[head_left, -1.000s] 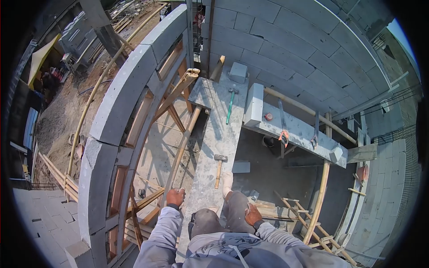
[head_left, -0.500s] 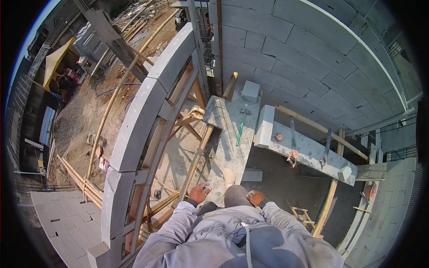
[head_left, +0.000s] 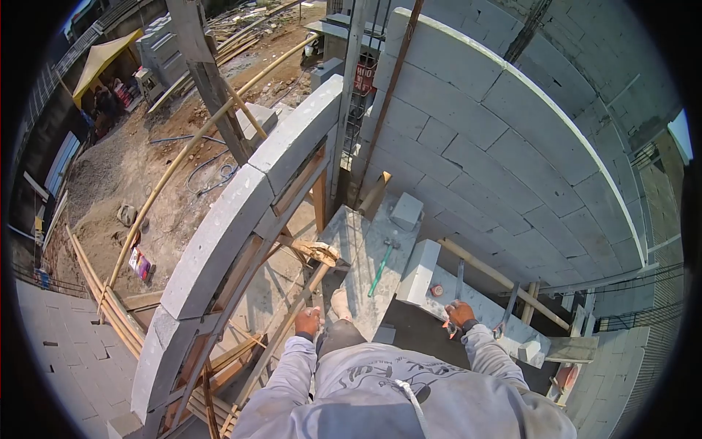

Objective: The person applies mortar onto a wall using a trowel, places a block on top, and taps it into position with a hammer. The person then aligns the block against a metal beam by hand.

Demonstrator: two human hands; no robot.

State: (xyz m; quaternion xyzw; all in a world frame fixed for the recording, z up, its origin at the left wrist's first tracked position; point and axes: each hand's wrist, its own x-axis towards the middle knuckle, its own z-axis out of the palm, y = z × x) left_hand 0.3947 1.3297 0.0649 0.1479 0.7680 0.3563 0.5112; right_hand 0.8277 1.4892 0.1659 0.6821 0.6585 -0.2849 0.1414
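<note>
My left hand (head_left: 308,321) hangs in front of me near a bamboo pole (head_left: 289,322), its fingers curled; whether it holds anything is hidden. My right hand (head_left: 460,314) is over the front edge of the raised plank (head_left: 479,311), beside an orange-handled saw (head_left: 448,328); its fingers are partly bent and contact with the saw is unclear. A second saw (head_left: 506,313) lies to its right, and a red tape measure (head_left: 436,290) to its upper left. A green-handled hammer (head_left: 381,271) lies on the grey platform (head_left: 358,293), ahead of my foot (head_left: 341,303).
A curved block wall (head_left: 212,241) with window openings stands at left, a taller block wall (head_left: 468,139) ahead. Small blocks (head_left: 406,211) and a long block (head_left: 419,272) sit on the boards. Bamboo poles (head_left: 504,282) cross nearby. A dark drop lies below the plank.
I have moved forward along the platform, toward the green hammer. My right hand has reached out to the saw beside the plank; my left stays low. The wooden-handled hammer is out of sight.
</note>
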